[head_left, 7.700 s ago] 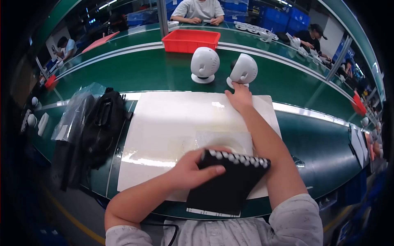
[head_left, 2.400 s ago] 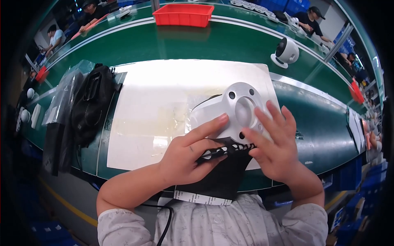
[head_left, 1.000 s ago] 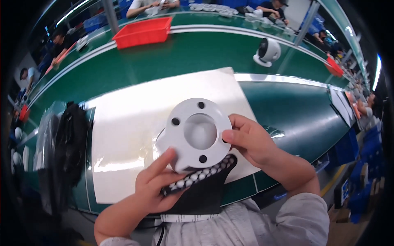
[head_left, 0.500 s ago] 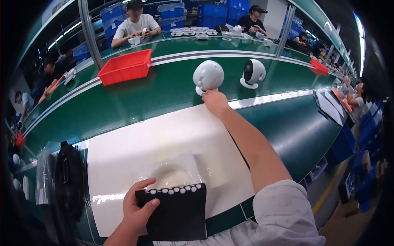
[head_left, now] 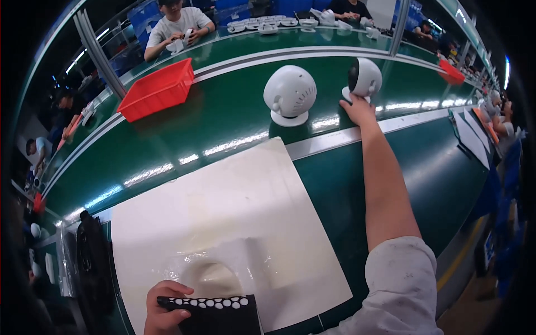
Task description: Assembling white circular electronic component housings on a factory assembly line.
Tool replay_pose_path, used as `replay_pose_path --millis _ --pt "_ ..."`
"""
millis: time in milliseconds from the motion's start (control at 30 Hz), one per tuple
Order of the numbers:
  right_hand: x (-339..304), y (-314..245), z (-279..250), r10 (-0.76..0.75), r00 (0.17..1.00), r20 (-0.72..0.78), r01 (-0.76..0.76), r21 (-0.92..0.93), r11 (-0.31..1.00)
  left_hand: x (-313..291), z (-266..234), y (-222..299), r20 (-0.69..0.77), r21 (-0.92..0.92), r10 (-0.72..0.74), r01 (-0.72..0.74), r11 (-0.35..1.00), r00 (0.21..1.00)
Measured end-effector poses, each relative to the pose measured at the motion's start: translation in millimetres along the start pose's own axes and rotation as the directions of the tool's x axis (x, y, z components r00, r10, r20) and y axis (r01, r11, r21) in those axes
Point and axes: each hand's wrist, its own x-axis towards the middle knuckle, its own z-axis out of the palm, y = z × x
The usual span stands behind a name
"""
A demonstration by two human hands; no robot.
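Note:
My left hand (head_left: pixel 166 310) is closed on a black sheet (head_left: pixel 218 321) with a row of white round pieces along its upper edge; its lower part runs out of the frame. My right hand (head_left: pixel 360 110) reaches far forward, its fingers at the base of a white round-headed device with a dark front face (head_left: pixel 368 78). A second white round-headed device (head_left: pixel 289 92) stands upright on its disc base, left of that hand. Below, a pale sheet (head_left: pixel 234 201) covers the bench, and a white holder with a round hollow (head_left: pixel 245 262) sits on it.
A red bin (head_left: pixel 159 89) stands on the green belt (head_left: pixel 223 123) at the left. Several white parts (head_left: pixel 262 23) lie across the line, where people work. A black bag (head_left: pixel 92 251) hangs at the left; papers (head_left: pixel 472 131) lie at the right.
My right hand has left the nearer white device and moved right to the dark-faced one. The nearer device now stands free. My left hand still holds the black sheet, lower in view.

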Motion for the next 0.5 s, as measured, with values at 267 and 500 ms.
replay_pose_path --millis 267,500 --pt "-54.3 -9.4 -15.5 -0.384 0.563 -0.732 0.464 -0.105 0.88 -1.8 4.1 -1.6 -0.017 -0.06 -0.015 0.013 0.998 1.0" --pt "-195.3 -77.9 -135.0 -0.115 0.732 -0.672 0.542 0.471 0.696 -6.9 10.2 -5.5 0.102 -0.076 0.122 -0.115 0.991 0.987"
